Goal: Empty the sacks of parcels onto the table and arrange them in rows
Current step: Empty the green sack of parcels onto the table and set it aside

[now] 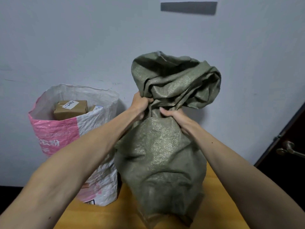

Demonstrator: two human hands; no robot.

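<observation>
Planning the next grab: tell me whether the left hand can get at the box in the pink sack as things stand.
Probably not yet. The left hand is clenched on the green sack, as is the right hand. Once freed, the pink sack is open at the top and the box lies exposed.

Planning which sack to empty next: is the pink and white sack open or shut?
Open. The pink and white sack stands upright, its mouth wide, with cardboard boxes showing inside.

Wall point(82, 38): pale grey, scuffed.
Sign point(189, 7): grey strip, high up.
Door point(287, 146): dark, brass handle point(288, 148).
</observation>
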